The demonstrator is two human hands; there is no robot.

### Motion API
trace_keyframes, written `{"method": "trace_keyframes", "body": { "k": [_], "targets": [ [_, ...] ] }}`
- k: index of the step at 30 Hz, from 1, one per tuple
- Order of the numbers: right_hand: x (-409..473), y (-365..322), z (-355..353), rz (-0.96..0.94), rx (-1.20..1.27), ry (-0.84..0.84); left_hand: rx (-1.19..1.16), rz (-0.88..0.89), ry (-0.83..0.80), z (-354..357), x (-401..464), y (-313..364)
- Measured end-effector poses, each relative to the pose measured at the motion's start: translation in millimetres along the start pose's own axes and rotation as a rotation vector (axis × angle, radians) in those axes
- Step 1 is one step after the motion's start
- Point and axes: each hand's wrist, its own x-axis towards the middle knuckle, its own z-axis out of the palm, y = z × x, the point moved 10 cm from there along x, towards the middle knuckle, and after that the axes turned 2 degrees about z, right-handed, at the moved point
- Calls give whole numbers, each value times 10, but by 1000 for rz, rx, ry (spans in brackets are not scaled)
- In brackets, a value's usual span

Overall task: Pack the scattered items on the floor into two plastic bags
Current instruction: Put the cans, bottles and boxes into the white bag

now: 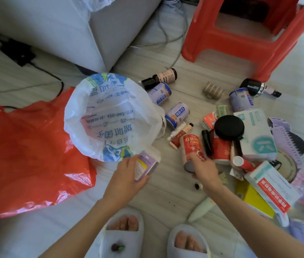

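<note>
A white plastic bag [110, 116] with blue print stands open on the floor, and a red plastic bag [26, 151] lies flat to its left. My left hand [127, 175] grips a small purple and white box [147, 164] just below the white bag's rim. My right hand [203, 168] closes its fingers round the lower end of a red can [192, 148] lying on the floor. Scattered items fill the right side: purple cans [177, 114], a dark bottle [158, 78], a black round lid [229, 127], and boxes [255, 131].
A red plastic stool [240, 40] stands at the back right and a grey sofa corner [84, 34] at the back left, with cables on the floor between them. My feet in white slippers [123, 233] are at the bottom. A white tube [201, 209] lies near my right arm.
</note>
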Motion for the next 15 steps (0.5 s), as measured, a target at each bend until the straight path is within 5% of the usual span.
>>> {"method": "trace_keyframes", "body": {
  "k": [5, 15],
  "targets": [
    [-500, -298, 374, -98, 22, -144, 11, -161, 228, -604, -69, -259],
    [-559, -1908, 1198, -743, -576, -53, 194, -420, 285, -863, 1010, -606]
  ]
}}
